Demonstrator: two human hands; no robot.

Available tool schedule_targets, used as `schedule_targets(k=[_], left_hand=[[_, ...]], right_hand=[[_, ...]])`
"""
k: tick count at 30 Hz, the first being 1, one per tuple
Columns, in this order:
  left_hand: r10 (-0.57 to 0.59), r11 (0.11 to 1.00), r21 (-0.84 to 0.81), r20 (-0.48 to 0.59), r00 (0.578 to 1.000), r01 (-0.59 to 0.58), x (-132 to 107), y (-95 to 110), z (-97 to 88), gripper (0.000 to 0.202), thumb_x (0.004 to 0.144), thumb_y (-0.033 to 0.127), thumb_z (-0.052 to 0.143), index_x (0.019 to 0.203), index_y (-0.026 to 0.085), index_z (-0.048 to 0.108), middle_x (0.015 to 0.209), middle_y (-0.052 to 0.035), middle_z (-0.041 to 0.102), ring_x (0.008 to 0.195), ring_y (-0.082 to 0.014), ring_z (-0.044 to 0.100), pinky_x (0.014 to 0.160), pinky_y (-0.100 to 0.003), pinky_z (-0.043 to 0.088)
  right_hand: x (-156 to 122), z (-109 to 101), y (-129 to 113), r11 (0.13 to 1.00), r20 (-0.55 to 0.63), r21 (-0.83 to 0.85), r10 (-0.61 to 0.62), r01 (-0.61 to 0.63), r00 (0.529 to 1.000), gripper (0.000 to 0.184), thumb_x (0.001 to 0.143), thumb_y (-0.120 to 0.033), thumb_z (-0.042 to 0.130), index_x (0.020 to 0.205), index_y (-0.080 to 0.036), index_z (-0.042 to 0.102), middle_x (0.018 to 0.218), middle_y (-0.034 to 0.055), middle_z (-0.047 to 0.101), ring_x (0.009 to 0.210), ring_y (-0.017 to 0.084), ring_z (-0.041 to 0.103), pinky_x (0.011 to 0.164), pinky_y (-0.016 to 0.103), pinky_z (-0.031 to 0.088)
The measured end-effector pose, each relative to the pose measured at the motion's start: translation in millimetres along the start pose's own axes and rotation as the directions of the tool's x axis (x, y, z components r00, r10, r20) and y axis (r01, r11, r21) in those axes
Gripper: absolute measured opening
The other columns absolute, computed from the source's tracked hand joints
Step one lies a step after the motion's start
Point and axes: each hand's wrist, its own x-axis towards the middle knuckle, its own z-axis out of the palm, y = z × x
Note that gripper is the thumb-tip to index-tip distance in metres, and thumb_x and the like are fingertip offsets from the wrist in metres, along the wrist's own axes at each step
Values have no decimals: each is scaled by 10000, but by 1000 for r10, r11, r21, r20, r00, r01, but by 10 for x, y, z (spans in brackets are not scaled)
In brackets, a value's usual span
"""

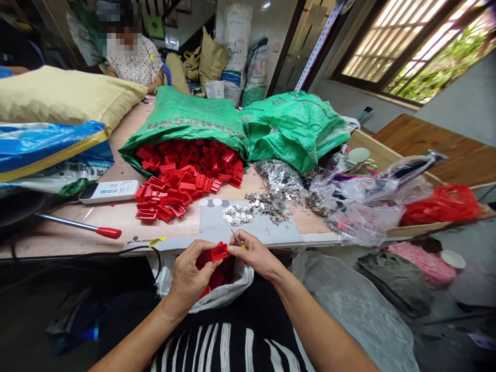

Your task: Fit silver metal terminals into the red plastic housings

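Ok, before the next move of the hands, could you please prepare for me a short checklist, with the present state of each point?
1. Red part held: ok, in the fingers of the left hand.
2. Thin tool in hand: ok, in the right hand.
3. Metal piece seated inside the held part: cannot tell, too small to see.
4. Metal pieces near: ok, in loose heaps on the grey sheet.
5. White bag open below the hands: ok, with red parts inside.
6. Red pile on the table: ok, spilling from the green sack.
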Motion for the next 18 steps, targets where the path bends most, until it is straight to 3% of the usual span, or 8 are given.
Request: schedule_targets(k=[8, 18], left_hand=[[-34, 997, -65, 48, 998, 37, -51, -37, -1, 185, 757, 171, 667, 937, 195, 632, 867, -35, 690, 754, -166, 668, 696, -277, 540], [-31, 993, -108, 70, 997, 38, -94, 19, -2, 190, 745, 153, 670, 928, 198, 646, 861, -35, 705, 742, -165, 679, 680, -273, 556]], right_hand=[[-31, 34, 46, 998, -16, -55, -34, 33, 999, 357, 692, -420, 712, 767, -185, 453, 688, -61, 448, 624, 90, 396, 590, 220, 323], [-110, 31, 109, 995, 114, 68, 67, -75, 991, 348, 737, -414, 684, 878, -200, 449, 640, -86, 448, 512, 60, 360, 477, 185, 262]])
